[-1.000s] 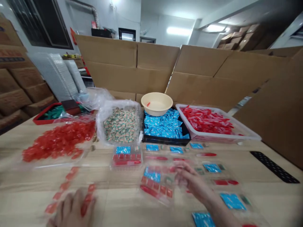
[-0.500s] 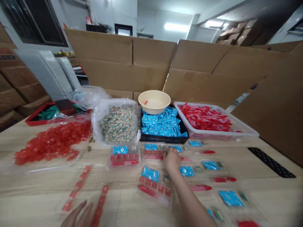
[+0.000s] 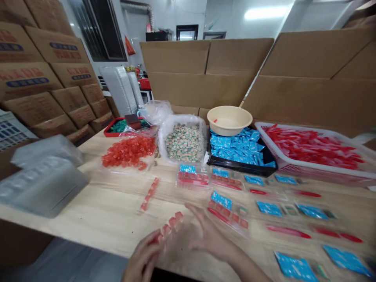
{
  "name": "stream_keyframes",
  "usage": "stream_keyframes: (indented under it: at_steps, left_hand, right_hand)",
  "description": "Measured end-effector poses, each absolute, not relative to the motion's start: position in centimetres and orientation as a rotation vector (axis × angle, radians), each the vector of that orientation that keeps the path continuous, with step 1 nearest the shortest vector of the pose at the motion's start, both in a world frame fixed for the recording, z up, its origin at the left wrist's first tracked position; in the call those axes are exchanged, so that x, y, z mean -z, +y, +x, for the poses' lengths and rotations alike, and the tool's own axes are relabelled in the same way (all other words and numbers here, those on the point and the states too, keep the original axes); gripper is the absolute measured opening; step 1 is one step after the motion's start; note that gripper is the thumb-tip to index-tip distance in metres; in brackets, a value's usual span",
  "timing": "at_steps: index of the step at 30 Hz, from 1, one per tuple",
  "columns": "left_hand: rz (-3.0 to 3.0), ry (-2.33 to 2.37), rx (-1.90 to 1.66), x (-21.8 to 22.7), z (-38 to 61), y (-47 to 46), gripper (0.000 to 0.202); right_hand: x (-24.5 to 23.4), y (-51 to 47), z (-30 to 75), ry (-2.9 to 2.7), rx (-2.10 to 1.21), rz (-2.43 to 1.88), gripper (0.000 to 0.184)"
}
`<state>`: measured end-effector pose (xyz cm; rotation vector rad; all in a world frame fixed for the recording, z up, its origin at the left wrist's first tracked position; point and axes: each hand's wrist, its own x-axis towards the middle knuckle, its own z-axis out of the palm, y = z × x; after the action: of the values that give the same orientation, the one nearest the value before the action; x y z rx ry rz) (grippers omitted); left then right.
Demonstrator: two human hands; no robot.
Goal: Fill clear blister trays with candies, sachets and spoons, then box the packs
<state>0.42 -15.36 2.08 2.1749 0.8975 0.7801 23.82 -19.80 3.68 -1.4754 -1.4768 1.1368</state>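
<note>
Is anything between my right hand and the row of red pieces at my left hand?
Nothing visible blocks it: tabletop shows in the gap between your right hand and the red pieces at your left hand.

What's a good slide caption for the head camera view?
Left hand gripping a row of red pieces, right hand spread open nearby, blue packets laid out to the right.

L hand (image 3: pixel 143 256) low, just L of ctr, fingers (image 3: pixel 152 238) curled in. R hand (image 3: pixel 210 237) opp., apart, fingers spread, slightly blurred; R forearm (image 3: pixel 245 266) angles up from btm.
</note>
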Motion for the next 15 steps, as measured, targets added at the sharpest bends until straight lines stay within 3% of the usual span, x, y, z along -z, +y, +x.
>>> stream_keyframes:
  at_steps: [4, 7, 10, 15]
  left_hand:
    - [1.350, 1.013, -0.600, -5.8, 2.3, -13.5, 0.026]
    - [1.160, 1.017, -0.555, -6.5, 3.7, -11.8, 0.039]
    - [1.429, 1.095, -0.612, -4.9, 3.9, -10.6, 0.055]
    - [2.403, 1.304, -0.560, 1.1, 2.0, -10.6, 0.059]
  right_hand:
    - [-3.5, -17.6, 23.5, -0.897, -1.380, -1.214, 0.044]
    - [-3.4, -17.4, 23.3, -0.694, -1.387, -1.163, 0.029]
    - [-3.3, -18.3, 23.8, -0.567, -1.329, -1.175, 0.028]
    - [-2.7, -21.1, 26.0, -0.460, -1.192, -1.214, 0.029]
